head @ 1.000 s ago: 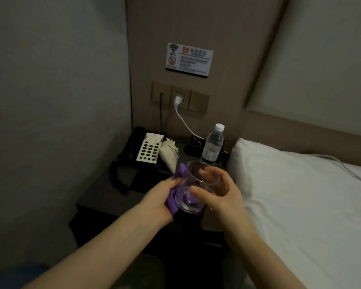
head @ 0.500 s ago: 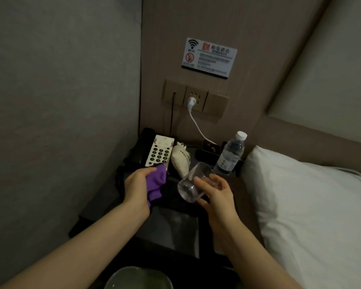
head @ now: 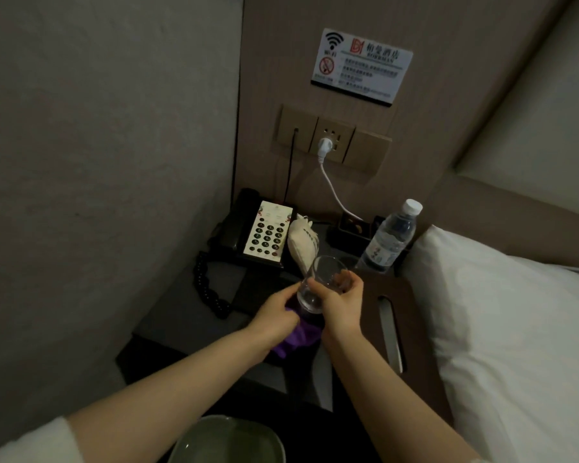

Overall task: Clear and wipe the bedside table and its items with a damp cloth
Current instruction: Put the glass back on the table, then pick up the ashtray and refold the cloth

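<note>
Right hand (head: 340, 304) grips the glass (head: 318, 285); left hand (head: 274, 317) clutches the purple cloth (head: 301, 339); wall sign (head: 361, 65) seemingly reads "BORRMAN".

Telephone (head: 248, 233) left of bottle (head: 389, 238)

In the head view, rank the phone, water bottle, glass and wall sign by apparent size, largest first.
1. Phone, without its cord
2. Wall sign, close to the phone; order unsure
3. Water bottle
4. Glass, partly covered by the right hand, though nearest the camera
</note>
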